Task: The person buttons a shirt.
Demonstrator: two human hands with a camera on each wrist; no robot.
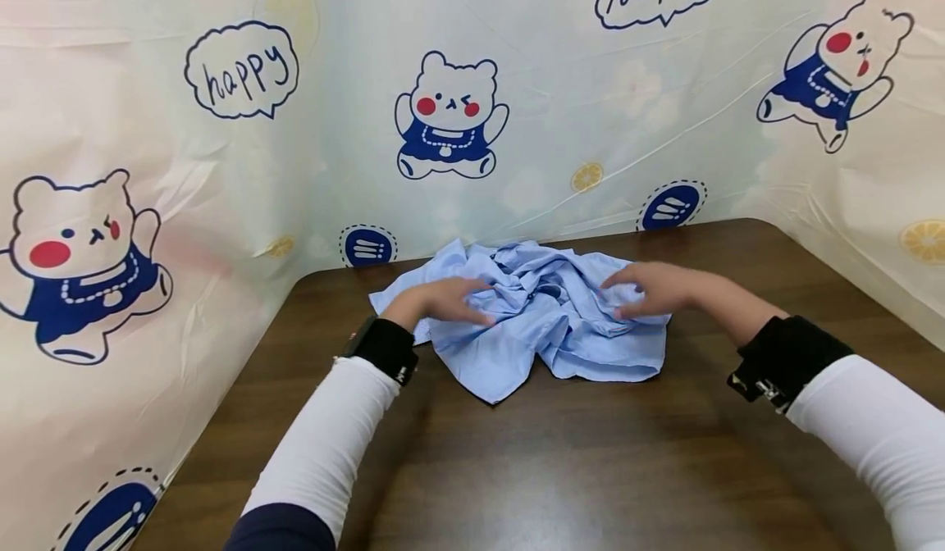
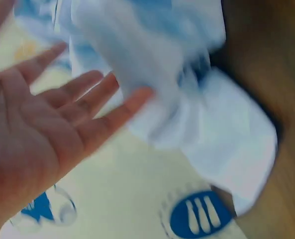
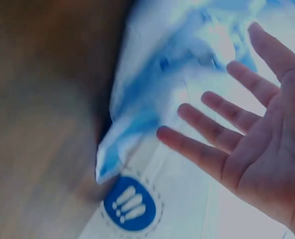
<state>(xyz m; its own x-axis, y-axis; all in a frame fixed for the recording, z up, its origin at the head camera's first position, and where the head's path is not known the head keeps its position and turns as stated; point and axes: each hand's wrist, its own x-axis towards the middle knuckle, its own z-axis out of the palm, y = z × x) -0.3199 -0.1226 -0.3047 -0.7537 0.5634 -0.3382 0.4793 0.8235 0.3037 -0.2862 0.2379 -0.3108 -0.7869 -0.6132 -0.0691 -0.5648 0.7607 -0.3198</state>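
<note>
A crumpled light blue shirt (image 1: 546,321) lies in a heap on the dark wooden table (image 1: 591,469), near its far edge. My left hand (image 1: 443,301) lies palm down over the heap's left side, fingers straight. My right hand (image 1: 645,289) is spread over its right side in the same way. The left wrist view shows the left hand (image 2: 43,134) with fingers spread in front of the blurred shirt (image 2: 187,99). In the right wrist view the right hand (image 3: 256,139) is likewise spread beside the shirt (image 3: 157,79). Neither hand grips cloth.
A plastic sheet printed with bears (image 1: 450,116) and "happy" bubbles walls in the table at the back and both sides. Black bands (image 1: 384,346) sit on both wrists over white sleeves. Bare wood stretches from the shirt to the near edge.
</note>
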